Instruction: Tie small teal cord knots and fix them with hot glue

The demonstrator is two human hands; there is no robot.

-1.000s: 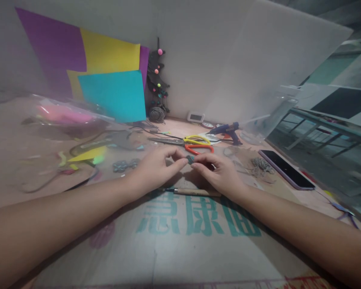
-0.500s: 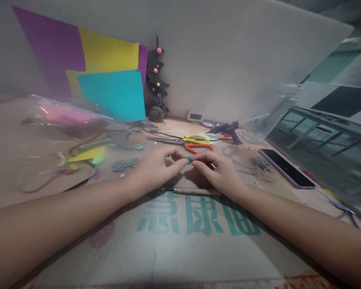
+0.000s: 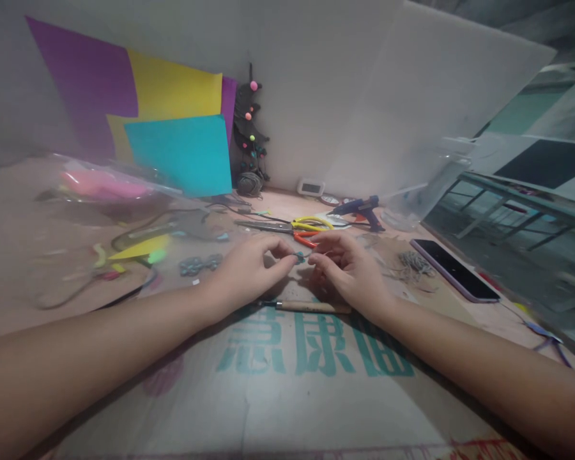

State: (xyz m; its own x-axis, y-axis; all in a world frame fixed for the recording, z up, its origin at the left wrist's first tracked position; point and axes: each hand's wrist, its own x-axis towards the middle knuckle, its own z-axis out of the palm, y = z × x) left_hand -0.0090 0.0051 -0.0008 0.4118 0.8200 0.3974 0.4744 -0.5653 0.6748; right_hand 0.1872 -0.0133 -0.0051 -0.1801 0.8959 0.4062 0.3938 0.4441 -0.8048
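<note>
Between thumb and fingers, my left hand (image 3: 253, 268) pinches a small teal piece (image 3: 299, 257) at the middle of the table. A thin strand runs from it toward my right hand (image 3: 342, 268), whose thumb and index finger are closed on the strand. Just beyond my hands lie scissors (image 3: 268, 225) with yellow and orange handles. A wooden-handled tool (image 3: 311, 307) rests on the board just below my hands. Small grey-blue knotted pieces (image 3: 199, 264) lie to the left of my left wrist.
A blue glue gun (image 3: 357, 207) stands behind the scissors. On the right are a phone (image 3: 455, 269) and a tangle of grey string (image 3: 414, 264). Coloured sheets (image 3: 177, 153) lean at the back left, near a plastic bag with pink contents (image 3: 100, 184).
My right hand has moved slightly away from the teal piece and its fingers have lifted; a thin strand now shows between the hands. My left hand has stayed almost in place.
</note>
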